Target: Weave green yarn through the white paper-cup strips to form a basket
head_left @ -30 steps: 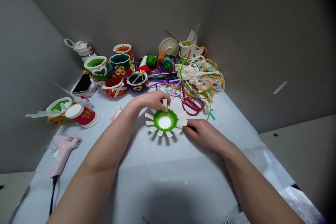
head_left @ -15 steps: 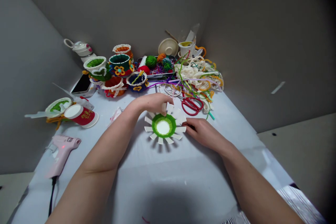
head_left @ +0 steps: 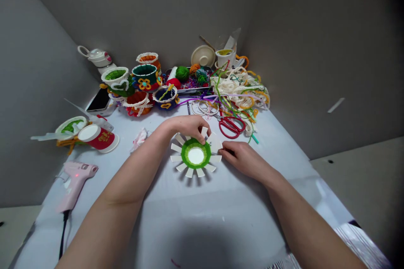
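Observation:
A paper cup cut into splayed white strips [head_left: 195, 156] lies on the white table [head_left: 195, 218], with green yarn woven in a ring around its round base. My left hand [head_left: 186, 127] reaches over its far edge, fingers curled and pinching one of the strips near the green ring. My right hand [head_left: 241, 159] rests at the cup's right edge, fingers bent and pinched against a strip there. Red-handled scissors [head_left: 231, 126] lie just behind the cup.
Finished yarn-woven cups [head_left: 143, 86] stand at the back left, and a heap of cords and pipe cleaners [head_left: 243, 90] at the back right. A pink glue gun [head_left: 75, 183], a red cup on its side [head_left: 98, 138] and a phone [head_left: 99, 100] lie left.
The cut cup has shifted a little toward me and left. My left hand has come down onto its far strips, and my right hand followed at its right edge.

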The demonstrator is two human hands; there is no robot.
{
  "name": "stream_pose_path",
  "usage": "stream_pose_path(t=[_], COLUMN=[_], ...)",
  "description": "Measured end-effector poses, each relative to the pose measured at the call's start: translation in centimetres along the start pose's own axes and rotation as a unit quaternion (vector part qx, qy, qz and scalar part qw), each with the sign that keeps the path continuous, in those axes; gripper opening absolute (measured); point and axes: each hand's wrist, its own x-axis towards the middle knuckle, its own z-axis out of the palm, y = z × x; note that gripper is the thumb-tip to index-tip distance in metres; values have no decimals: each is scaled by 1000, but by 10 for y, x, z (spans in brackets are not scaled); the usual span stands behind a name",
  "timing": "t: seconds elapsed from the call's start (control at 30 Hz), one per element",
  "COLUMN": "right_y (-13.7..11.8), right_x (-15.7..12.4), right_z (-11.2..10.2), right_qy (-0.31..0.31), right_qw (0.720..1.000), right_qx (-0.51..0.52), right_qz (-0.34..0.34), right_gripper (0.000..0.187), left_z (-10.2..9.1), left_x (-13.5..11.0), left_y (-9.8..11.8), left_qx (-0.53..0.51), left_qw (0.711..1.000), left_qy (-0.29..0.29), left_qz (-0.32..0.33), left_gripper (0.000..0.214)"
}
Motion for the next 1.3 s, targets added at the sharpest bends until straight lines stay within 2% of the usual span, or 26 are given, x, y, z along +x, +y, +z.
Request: stream_pose_path(t=[0.1, 0.23, 0.33, 0.43, 0.6, 0.77, 0.9, 0.97, 1.13, 1.3], right_y=[1, 2, -1, -5, -10, -8, -1, 0, -1, -2], right_x=[-1, -2, -2, -4, -7, -9, -8, -7, -4, -1], right_z=[-1, -6, -13, -18, -17, -16, -12, -7, 0, -4], right_qy=[-5, 5, 39, 81, 93, 56, -51, -80, -48, 31], right_qw=[1000, 993, 979, 968, 968, 977, 988, 993, 998, 998], right_qx=[29, 112, 192, 225, 231, 205, 146, 91, 19, -41], right_qz=[2, 34, 63, 74, 39, 12, 10, -4, -29, -29], right_gripper=[20, 24, 27, 28, 26, 21, 16, 16, 17, 12], left_z=[0, -3, -3, -2, 0, -2, -4, -4, -6, -11], left_x=[-1, -2, -1, 0, 1, 0, -2, -3, -7, -11], left_y=[-4, -8, -8, -7, -8, -6, -8, -10, -9, -5], left_qx=[-22, -35, -26, -17, -16, -16, -27, -41, -87, -4], left_qw=[1000, 998, 996, 996, 994, 992, 989, 988, 986, 994], left_qy=[-2, 56, 69, 74, 81, 87, 100, 95, 57, 44], left_qz=[4, -23, -44, -53, -68, -87, -105, -116, -131, -97], left_gripper=[24, 24, 24, 25, 26, 26, 25, 26, 29, 30])
